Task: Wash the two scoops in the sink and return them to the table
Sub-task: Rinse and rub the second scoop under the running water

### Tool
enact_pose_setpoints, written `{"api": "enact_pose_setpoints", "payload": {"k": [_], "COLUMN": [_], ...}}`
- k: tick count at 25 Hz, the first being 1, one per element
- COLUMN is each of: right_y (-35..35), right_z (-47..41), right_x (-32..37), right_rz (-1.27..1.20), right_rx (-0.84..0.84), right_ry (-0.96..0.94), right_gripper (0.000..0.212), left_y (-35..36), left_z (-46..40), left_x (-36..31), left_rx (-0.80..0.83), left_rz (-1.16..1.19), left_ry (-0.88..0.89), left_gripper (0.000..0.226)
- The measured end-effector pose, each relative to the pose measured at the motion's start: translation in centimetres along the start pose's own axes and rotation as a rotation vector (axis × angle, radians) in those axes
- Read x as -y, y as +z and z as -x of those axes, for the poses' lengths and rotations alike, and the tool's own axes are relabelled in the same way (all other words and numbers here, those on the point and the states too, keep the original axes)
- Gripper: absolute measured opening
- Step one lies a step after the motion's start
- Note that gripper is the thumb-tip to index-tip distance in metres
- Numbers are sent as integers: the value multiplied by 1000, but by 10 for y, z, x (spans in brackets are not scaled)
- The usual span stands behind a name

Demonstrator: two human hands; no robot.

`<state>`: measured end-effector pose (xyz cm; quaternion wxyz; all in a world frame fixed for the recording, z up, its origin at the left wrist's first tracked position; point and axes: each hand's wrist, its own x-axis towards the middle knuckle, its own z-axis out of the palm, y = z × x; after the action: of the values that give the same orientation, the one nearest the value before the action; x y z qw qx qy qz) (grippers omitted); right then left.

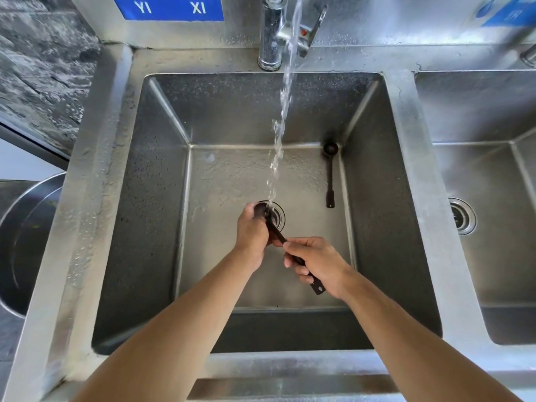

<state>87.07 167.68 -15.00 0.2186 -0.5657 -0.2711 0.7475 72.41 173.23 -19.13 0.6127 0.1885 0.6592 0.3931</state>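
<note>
**Rinsing the first scoop under the tap**

Two bare forearms reach in from the near edge of the sink (412, 198). The right hand (317, 262) is curled round the handle of a dark scoop (278, 235), whose tail pokes out below the palm. The left hand (251, 227) wraps the scoop's bowl and holds it right over the drain (277, 216), where the water stream (280, 140) from the tap (271, 33) lands. The second scoop (330, 172) lies untouched on the basin floor near the right wall, bowl towards the back, well apart from the hands.

To do this step well, I would judge it best to rub the inside of the bowl with the left fingers while turning the handle, so water reaches every side, and to keep a firm hold, since wet plastic slips easily.

A blue sign (168, 7) behind the tap shows white characters reading "YI" and "XI"; a second blue sign (507, 10) to the right is too blurred to read
</note>
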Motion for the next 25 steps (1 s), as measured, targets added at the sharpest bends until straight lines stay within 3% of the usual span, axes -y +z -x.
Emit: {"api": "enact_pose_setpoints", "payload": {"k": [3, 6, 9, 11, 13, 15, 18, 22, 25], "right_y": [3, 11, 22, 29, 32, 34, 38, 37, 36], "right_z": [-5, -10, -11, -11, -9, -8, -6, -1, 0], "right_x": [-5, -9, -7, -7, -9, -11, -12, -7, -5], "right_rz": [108, 330, 473, 395, 374, 383, 313, 44, -33], "right_rx": [-147, -275, -402, -429, -441, -435, -326, -183, -139], "right_ry": [-3, -71, -146, -170, -184, -175, -125, 14, 47], "right_gripper": [31, 36, 30, 24, 22, 20, 11, 15, 28], "left_y": [5, 11, 14, 12, 14, 16, 13, 5, 10], "left_z": [3, 7, 7, 8, 8, 7, 3, -3, -3], "left_x": [-7, -12, -8, -5, -5, -8, -16, -32, -37], "left_rx": [46, 3, -37, -16, 28, 48, 34, 49, 149], "left_rz": [176, 424, 615, 642, 553, 411, 299, 362, 402], "left_ry": [-152, -237, -311, -312, -279, -267, -328, -450, -456], "left_gripper": [32, 25, 32, 55, 54, 48, 56, 67, 60]}}
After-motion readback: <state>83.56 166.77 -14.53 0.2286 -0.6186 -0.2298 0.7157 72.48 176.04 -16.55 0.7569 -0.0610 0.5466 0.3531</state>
